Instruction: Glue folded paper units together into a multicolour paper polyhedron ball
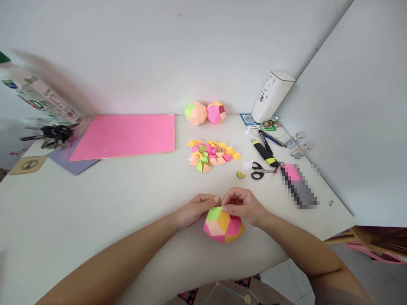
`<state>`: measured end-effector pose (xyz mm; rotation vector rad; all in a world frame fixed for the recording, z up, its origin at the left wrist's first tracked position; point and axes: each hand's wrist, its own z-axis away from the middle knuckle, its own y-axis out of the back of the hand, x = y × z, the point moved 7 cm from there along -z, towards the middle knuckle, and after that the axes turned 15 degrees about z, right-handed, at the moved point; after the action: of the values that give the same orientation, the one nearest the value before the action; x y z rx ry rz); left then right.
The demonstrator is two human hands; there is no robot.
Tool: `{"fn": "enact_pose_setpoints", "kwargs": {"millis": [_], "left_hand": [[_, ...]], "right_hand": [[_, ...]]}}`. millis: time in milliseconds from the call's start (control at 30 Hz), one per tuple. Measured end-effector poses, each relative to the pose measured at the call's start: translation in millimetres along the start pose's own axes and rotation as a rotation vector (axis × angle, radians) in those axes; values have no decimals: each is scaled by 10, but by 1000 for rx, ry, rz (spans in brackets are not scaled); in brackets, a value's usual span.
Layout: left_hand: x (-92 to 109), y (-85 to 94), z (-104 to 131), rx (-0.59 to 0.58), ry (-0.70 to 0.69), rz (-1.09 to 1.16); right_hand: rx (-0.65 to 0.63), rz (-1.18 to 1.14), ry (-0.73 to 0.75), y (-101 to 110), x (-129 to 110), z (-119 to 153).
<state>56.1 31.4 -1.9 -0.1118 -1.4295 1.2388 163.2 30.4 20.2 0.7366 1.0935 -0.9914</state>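
Note:
Near the front of the table, a faceted ball of folded paper point(222, 226) in green, orange, peach and pink sits between my hands. My left hand point(193, 210) pinches its upper left edge, thumb along the green face. On the upper right edge my right hand point(244, 205) is closed, thumb and fingertips at the orange face. The fingertips hide the ball's far rim. Beyond the hands lies a pile of small folded paper pieces point(211, 154). Two finished-looking paper balls, one peach and green point(196, 113), one pink and orange point(216, 113), rest by the wall.
To the right lie scissors point(259, 173), a small yellow tin point(241, 174), a black-and-lime cutter point(265, 153), pens point(270, 137), glass vials point(298, 150) and a white box point(272, 97). A pink board point(130, 135), keys point(57, 133) and a bottle point(38, 97) are at left.

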Motion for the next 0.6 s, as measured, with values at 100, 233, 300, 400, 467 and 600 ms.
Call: {"fn": "enact_pose_setpoints", "kwargs": {"millis": [100,233,300,400,467,600], "left_hand": [[95,40,-25,56,-142,171],[140,130,-47,119,-193,337],[147,126,-50,96,-197,348],[151,86,-45,20,-218,316],[138,72,-38,-16,-222,289],[71,62,-18,-38,-154,165]], "right_hand": [[117,-7,80,114,-91,12],[270,28,212,251,-226,62],[316,48,263,286,-259,87],[366,80,321,318,-280,119],[399,120,346,334,-291,141],[402,179,351,327,-301,157]]}}
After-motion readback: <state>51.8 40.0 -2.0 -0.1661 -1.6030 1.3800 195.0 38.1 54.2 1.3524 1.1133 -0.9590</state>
